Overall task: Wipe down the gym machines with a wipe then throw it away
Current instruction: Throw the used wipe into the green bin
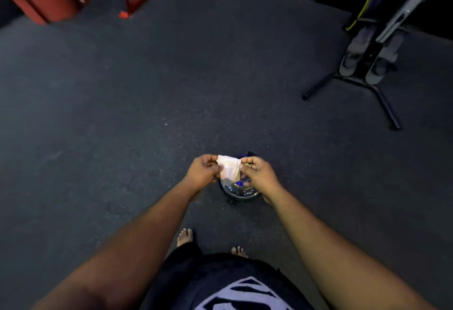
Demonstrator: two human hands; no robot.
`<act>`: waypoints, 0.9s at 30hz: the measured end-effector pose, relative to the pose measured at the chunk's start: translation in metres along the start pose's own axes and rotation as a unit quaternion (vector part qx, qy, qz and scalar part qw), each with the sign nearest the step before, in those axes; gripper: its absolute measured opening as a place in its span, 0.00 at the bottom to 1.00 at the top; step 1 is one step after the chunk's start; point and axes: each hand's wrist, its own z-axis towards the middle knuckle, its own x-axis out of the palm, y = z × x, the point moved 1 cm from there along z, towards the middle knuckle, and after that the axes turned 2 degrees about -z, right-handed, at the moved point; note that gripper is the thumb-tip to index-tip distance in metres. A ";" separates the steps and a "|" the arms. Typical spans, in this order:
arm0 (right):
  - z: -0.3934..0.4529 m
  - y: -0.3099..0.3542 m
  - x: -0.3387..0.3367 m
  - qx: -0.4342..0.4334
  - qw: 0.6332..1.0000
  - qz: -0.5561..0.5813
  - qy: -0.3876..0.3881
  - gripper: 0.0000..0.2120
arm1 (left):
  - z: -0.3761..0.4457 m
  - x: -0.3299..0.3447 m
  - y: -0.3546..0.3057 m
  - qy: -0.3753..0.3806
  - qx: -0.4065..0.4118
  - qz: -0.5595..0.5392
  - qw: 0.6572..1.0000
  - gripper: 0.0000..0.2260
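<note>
At lower centre, left hand (202,171) and right hand (259,175) pinch the crumpled white wipe (229,168) stretched sideways between them, above a round shiny container (239,190).

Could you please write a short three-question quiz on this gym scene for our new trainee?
1. True or false: the white wipe is pinched by the left hand and the right hand together.
2. What lies on the floor directly below the wipe?
A. a red frame
B. a round shiny container
C. a shoe
3. Fill in: the person's feet are ____.

Key: 1 true; 2 B; 3 bare.
</note>
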 end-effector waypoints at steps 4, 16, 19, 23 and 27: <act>0.000 0.009 0.019 0.001 0.999 0.024 -0.049 0.09 | 0.027 -0.022 -0.011 0.043 0.017 0.018 0.999 0.10; -0.020 0.020 0.072 0.023 0.982 0.103 -0.158 0.06 | 0.064 -0.074 -0.016 0.157 0.035 0.092 0.983 0.12; -0.019 0.025 0.072 0.026 0.981 0.090 -0.171 0.07 | 0.072 -0.075 -0.018 0.171 0.033 0.089 0.981 0.13; -0.014 0.029 0.075 0.030 0.979 0.094 -0.178 0.08 | 0.081 -0.075 -0.020 0.187 0.036 0.108 0.976 0.13; -0.007 0.034 0.073 0.021 0.977 0.105 -0.182 0.09 | 0.088 -0.072 -0.027 0.191 0.046 0.118 0.973 0.13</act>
